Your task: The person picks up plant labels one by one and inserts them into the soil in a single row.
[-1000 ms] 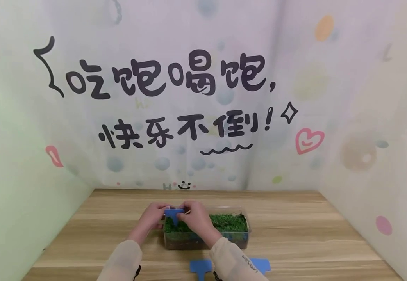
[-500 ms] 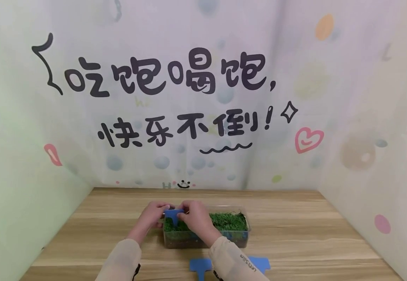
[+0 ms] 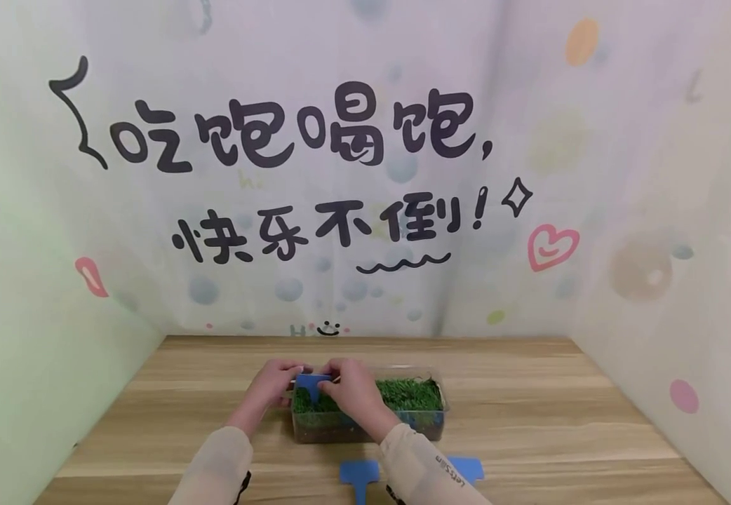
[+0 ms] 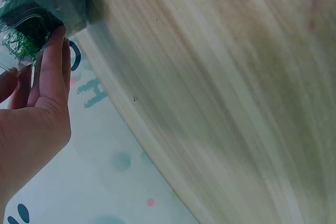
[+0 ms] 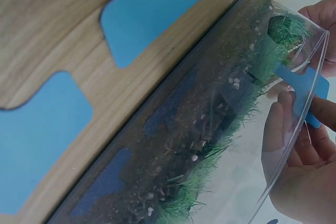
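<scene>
A clear plastic box (image 3: 327, 430) holds dark soil topped with green grass (image 3: 411, 395). At its left end a blue T-shaped plant label (image 3: 312, 383) stands upright, stem down in the grass. My right hand (image 3: 354, 394) pinches the label's right side between thumb and fingers; the right wrist view shows the label's head (image 5: 304, 90) at those fingers. A thin pale strip shows beside the right fingertips. My left hand (image 3: 272, 383) grips the box's left end, its fingers (image 4: 52, 72) along the outside of the wall and its thumb near the rim.
Two more blue plant labels (image 3: 359, 473) (image 3: 466, 468) lie on the wooden table (image 3: 530, 435) in front of the box, the right one partly under the right sleeve (image 3: 425, 463). A printed cloth wall (image 3: 315, 294) rises behind the table.
The head view has shifted slightly, so the scene sits a little higher. Both hands keep their places at the label and the box's left end.
</scene>
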Available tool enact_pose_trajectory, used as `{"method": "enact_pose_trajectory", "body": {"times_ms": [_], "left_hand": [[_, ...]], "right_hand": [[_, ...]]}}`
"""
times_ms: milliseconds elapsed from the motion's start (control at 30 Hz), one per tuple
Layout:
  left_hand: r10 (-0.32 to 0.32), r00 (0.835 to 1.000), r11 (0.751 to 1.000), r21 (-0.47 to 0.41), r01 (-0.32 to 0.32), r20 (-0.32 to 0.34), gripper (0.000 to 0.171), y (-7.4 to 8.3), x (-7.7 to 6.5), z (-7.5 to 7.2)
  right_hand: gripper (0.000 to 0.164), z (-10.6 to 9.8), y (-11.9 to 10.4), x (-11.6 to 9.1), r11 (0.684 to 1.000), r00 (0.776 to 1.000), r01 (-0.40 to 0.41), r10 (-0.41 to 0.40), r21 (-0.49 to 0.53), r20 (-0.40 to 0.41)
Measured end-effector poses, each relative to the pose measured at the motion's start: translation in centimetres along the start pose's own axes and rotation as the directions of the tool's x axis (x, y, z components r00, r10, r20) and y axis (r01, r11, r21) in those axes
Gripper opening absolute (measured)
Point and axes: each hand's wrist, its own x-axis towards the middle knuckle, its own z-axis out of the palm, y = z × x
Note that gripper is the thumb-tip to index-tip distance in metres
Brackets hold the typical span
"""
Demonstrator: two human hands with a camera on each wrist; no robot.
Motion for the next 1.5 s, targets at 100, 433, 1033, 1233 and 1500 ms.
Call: {"method": "enact_pose_trajectory", "body": {"times_ms": [100,433,1033,1233,1500], "left_hand": [[-0.005,1.000,1.000,-0.007,0.005,0.004,0.032,-0.2,0.1,-0.1],[-0.005,1.000,0.999,-0.033,0.005,-0.007,0.032,-0.3,0.1,0.0],[-0.017,1.000,0.999,-0.048,0.016,-0.021,0.032,-0.3,0.1,0.2],[-0.033,0.999,0.998,-0.050,0.032,-0.022,0.032,-0.4,-0.1,0.2],[-0.022,1.000,0.998,-0.055,0.021,-0.018,0.032,-0.4,0.1,0.4]], "right_hand": [[0.006,0.0,-0.1,0.0,1.000,1.000,-0.003,0.003,-0.002,-0.001],[0.011,-0.8,-0.4,-0.5,0.998,0.999,-0.047,0.047,0.036,0.016],[0.021,-2.8,0.1,-1.7,0.996,0.997,-0.071,0.072,0.049,-0.013],[0.022,-3.5,0.2,-2.4,0.998,0.998,-0.052,0.053,0.025,-0.025],[0.019,-4.6,0.1,-3.2,1.000,0.999,-0.020,0.020,0.009,-0.037]]}}
